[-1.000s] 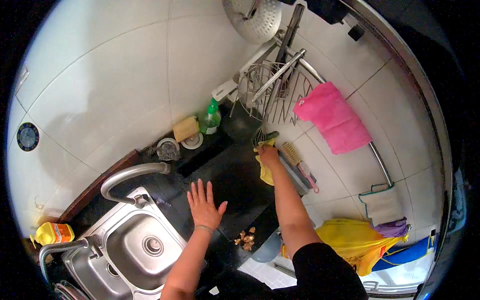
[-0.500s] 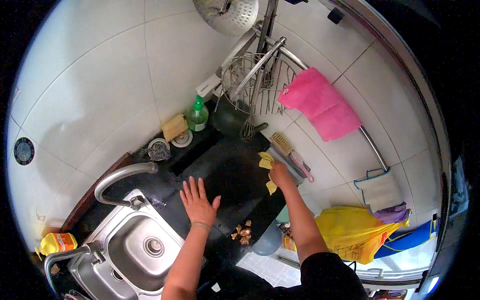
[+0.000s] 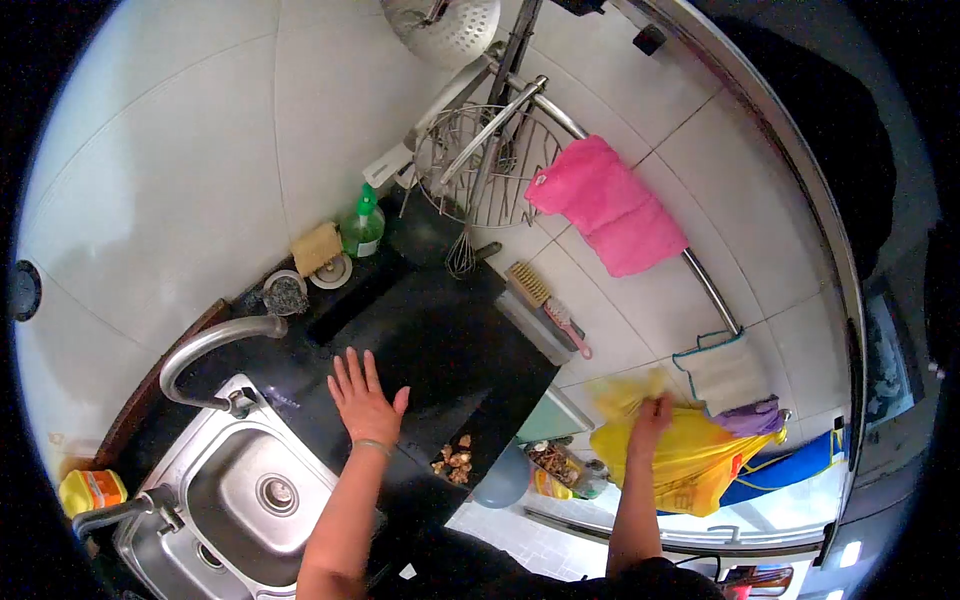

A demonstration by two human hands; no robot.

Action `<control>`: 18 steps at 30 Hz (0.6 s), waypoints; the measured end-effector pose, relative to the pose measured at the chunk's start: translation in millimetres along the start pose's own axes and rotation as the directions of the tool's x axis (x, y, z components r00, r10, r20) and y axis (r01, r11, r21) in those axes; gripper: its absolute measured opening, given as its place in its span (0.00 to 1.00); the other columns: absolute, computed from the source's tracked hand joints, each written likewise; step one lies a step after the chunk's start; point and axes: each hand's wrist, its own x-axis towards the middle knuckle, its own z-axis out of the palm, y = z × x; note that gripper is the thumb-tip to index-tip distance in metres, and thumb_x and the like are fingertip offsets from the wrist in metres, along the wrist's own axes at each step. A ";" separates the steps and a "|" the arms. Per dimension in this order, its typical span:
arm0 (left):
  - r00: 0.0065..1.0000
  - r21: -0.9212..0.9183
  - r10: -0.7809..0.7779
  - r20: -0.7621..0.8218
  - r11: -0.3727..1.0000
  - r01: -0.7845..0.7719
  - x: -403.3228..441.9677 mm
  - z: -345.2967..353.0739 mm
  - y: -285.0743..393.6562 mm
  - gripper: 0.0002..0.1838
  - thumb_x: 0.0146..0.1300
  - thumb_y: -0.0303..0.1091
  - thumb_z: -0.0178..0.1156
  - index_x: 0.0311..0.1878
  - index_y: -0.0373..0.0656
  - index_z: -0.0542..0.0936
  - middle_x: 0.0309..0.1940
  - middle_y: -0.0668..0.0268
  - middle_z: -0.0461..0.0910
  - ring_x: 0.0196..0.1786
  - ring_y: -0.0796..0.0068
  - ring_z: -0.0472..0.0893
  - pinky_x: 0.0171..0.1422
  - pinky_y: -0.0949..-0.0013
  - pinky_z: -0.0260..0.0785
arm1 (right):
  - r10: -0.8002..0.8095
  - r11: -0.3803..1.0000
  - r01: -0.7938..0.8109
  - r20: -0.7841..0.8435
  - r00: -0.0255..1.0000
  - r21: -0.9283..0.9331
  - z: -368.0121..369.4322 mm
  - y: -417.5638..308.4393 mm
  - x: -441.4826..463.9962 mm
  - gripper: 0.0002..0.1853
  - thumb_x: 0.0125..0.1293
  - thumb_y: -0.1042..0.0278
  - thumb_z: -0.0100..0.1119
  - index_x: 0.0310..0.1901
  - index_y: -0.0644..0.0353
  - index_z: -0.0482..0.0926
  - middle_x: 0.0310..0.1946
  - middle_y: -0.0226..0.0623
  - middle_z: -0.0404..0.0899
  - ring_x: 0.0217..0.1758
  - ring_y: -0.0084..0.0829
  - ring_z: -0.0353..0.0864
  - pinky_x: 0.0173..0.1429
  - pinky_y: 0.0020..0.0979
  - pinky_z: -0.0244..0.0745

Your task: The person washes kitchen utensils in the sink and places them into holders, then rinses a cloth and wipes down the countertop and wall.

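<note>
My left hand [image 3: 367,408] lies flat with fingers spread on the black countertop [image 3: 450,335], to the right of the sink. Off the counter's right side, my right hand [image 3: 652,422] is closed on a yellow cloth [image 3: 622,392], which is smeared by motion. Directly below that hand hangs a yellow plastic bag [image 3: 690,470]; whether they touch I cannot tell. A small heap of brown, lumpy pieces [image 3: 456,463] sits near the counter's front edge, between my two arms.
A steel sink [image 3: 320,478] with a curved faucet [image 3: 222,345] stands at left. Along the back are a green soap bottle [image 3: 363,225], a sponge [image 3: 316,248] and a scrubber [image 3: 286,294]. Brushes [image 3: 545,305] line the wall edge. A pink towel [image 3: 610,210] hangs from a rail.
My right hand has moved off the counter's right edge toward the yellow bag, carrying the yellow cloth. My left hand still rests flat on the counter. The view has shifted slightly.
</note>
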 end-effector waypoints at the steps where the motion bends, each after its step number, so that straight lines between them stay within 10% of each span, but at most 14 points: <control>1: 1.000 -0.026 -0.003 0.006 1.000 0.003 0.7 -2.0 0.0 0.41 0.57 0.58 0.50 0.67 0.41 0.54 0.70 0.55 0.45 0.72 0.53 0.41 0.72 0.51 0.31 | -0.200 0.969 0.184 -0.088 0.976 -0.164 2.6 -7.3 23.9 0.17 0.59 0.76 0.47 0.52 0.69 0.68 0.52 0.48 0.69 0.52 0.39 0.69 0.56 0.34 0.64; 3: 1.000 -0.043 0.000 -0.013 0.999 -0.001 1.9 2.6 -1.5 0.42 0.55 0.58 0.52 0.67 0.41 0.54 0.69 0.54 0.45 0.71 0.51 0.42 0.72 0.50 0.32 | -0.515 0.712 0.454 0.041 0.856 -0.536 20.1 -16.1 63.7 0.18 0.60 0.77 0.46 0.53 0.69 0.67 0.57 0.51 0.63 0.62 0.49 0.60 0.64 0.41 0.56; 7: 1.000 -0.077 -0.001 -0.018 0.997 -0.001 2.8 7.0 -5.0 0.43 0.53 0.57 0.55 0.67 0.42 0.54 0.69 0.53 0.45 0.71 0.49 0.43 0.72 0.48 0.33 | -0.554 0.448 0.696 0.437 0.709 -0.561 110.4 -21.8 90.9 0.24 0.56 0.80 0.45 0.57 0.59 0.67 0.64 0.50 0.55 0.69 0.52 0.47 0.70 0.49 0.42; 11: 1.000 -0.086 -0.017 0.011 0.996 0.018 5.5 2.7 -4.5 0.43 0.53 0.56 0.55 0.67 0.42 0.54 0.69 0.53 0.45 0.71 0.49 0.44 0.72 0.48 0.33 | -0.743 0.183 0.948 0.594 0.307 -0.260 205.2 -72.0 106.2 0.23 0.56 0.70 0.46 0.56 0.54 0.70 0.58 0.32 0.68 0.68 0.32 0.56 0.70 0.50 0.44; 18: 1.000 -0.063 -0.015 0.016 0.998 0.016 5.0 1.8 -3.8 0.42 0.54 0.57 0.54 0.67 0.43 0.54 0.69 0.55 0.46 0.71 0.52 0.43 0.72 0.50 0.33 | -0.694 0.017 0.977 0.701 0.165 -0.213 217.6 -129.2 121.4 0.23 0.56 0.72 0.45 0.56 0.52 0.70 0.58 0.27 0.68 0.68 0.31 0.55 0.70 0.48 0.44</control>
